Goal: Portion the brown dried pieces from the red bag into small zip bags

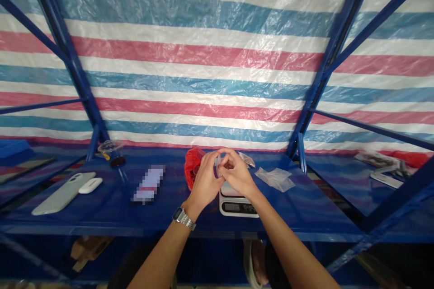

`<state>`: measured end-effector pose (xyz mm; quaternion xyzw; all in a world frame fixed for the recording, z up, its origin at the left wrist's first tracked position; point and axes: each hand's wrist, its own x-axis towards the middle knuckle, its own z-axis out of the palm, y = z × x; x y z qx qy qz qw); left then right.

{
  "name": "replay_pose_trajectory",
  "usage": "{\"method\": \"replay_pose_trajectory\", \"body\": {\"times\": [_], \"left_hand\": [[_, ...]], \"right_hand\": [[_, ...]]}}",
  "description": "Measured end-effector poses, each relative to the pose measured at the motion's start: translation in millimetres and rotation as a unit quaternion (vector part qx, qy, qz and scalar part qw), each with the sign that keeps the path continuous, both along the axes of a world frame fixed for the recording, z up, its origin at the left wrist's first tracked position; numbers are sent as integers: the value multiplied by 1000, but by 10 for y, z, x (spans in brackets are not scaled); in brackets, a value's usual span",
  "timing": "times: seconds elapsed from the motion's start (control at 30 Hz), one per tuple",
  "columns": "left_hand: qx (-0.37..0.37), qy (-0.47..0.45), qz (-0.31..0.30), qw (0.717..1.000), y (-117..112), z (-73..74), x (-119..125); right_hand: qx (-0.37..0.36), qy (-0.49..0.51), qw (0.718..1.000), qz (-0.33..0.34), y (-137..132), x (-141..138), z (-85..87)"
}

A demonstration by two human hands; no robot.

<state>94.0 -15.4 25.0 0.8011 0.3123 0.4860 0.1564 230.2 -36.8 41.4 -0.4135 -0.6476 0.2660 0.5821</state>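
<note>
Held piece: from my remote head-camera feed, a small clear plastic piece (217,162) sits between both hands, above the scale; it is too small for me to identify.

Left hand (203,182): fingertips close in a narrow pinch on the piece, a steel wristwatch (183,218) on the wrist.

Right hand (237,174): an equally narrow grip, fingers curling to meet the left, apparently to steady the piece from both sides.

Below: a digital scale (234,204) lies directly beneath the hands, its display facing the person, within easy reach.

Beside: a red plastic bag (192,167) bunches behind the left hand; a flat clear bag (274,179) lies right of the scale.

Farther out: a grey-cased phone (63,193) and white earbud case (90,185) lie on the blue steel shelf (315,203), backed by a striped tarpaulin (217,54).
</note>
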Motion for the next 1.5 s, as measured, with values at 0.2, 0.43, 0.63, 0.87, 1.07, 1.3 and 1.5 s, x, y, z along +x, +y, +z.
{"method": "replay_pose_trajectory", "body": {"times": [0.2,0.43,0.63,0.87,1.07,1.3,1.5], "left_hand": [[3,75,12,997,4,78,-305],[-12,110,225,968,334,51,-565],[-133,163,321,923,655,-158,-629],[-184,145,301,924,704,-221,-920],[-155,122,310,930,485,-201,-1142],[-1,125,191,974,166,-195,-1127],[-38,177,149,972,275,-244,-1029]], "right_hand": [[-8,3,1000,-16,100,-54,-94],[-2,-78,996,-38,218,-167,-280],[59,-426,903,-28,128,-218,-365],[18,-508,855,-105,181,-77,-426],[17,-508,836,-208,199,-63,-367],[-3,-403,904,-142,223,-140,-361],[8,-376,925,-51,256,-229,-449]]}}
